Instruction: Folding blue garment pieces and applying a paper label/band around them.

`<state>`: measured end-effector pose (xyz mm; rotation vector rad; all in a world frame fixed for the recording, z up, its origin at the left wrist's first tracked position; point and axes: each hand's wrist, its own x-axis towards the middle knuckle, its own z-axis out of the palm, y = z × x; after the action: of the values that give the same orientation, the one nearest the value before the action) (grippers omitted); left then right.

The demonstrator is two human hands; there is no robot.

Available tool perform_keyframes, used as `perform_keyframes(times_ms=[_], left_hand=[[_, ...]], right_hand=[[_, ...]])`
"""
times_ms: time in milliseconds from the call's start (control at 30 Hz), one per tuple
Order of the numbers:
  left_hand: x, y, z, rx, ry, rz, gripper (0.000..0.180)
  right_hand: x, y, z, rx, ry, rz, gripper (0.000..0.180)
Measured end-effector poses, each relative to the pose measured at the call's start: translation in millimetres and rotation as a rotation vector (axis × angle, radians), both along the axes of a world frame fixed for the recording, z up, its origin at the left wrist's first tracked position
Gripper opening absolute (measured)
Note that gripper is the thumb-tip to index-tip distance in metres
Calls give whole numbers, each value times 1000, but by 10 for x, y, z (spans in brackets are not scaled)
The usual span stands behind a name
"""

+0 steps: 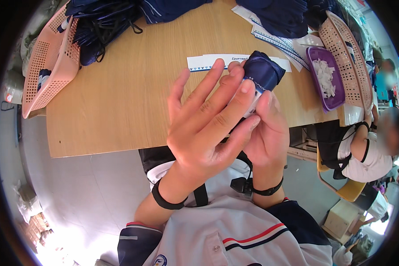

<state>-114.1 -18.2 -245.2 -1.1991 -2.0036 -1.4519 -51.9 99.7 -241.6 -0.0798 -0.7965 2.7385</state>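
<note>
A rolled bundle of shiny navy fabric (264, 70) is up between my two hands above the table's near edge. A white and blue paper band (255, 103) goes round its lower part, mostly hidden by fingers. My left hand (208, 113) lies across the band, with the index finger and thumb pressed to it and the other fingers stretched out. From the right and below, my right hand (267, 128) cups the bundle, its thumb against the band. Behind the bundle, flat white paper strips (206, 62) with blue print lie on the table.
Pink perforated baskets stand at the left (53, 66) and right (341, 48) of the wooden table (115, 102). A purple tray (312, 73) holds white scraps. Stacked navy fabric (104, 29) with black cords lies at the far left, more navy fabric (279, 17) at the far right. A person (368, 150) sits to the right.
</note>
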Motion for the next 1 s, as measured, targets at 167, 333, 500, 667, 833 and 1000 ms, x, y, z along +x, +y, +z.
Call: perform_keyframes(times_ms=[167, 333, 500, 667, 833, 1000], left_hand=[[-3, -19, 10, 7, -3, -21, 48], [-38, -57, 65, -52, 47, 21, 43], [-67, -35, 158, 165, -187, 52, 26], [-147, -69, 163, 172, -197, 59, 22], [-194, -85, 178, 43, 100, 119, 26], [-259, -157, 238, -24, 107, 97, 24]], right_hand=[[27, -19, 46, 13, -31, -15, 56], [10, -11, 35, 65, -28, -27, 53], [27, -86, 73, 171, -16, -155, 53], [65, -97, 85, 149, 12, -215, 52], [101, -99, 118, 141, -14, -237, 51], [101, -82, 65, 246, -30, -253, 54]])
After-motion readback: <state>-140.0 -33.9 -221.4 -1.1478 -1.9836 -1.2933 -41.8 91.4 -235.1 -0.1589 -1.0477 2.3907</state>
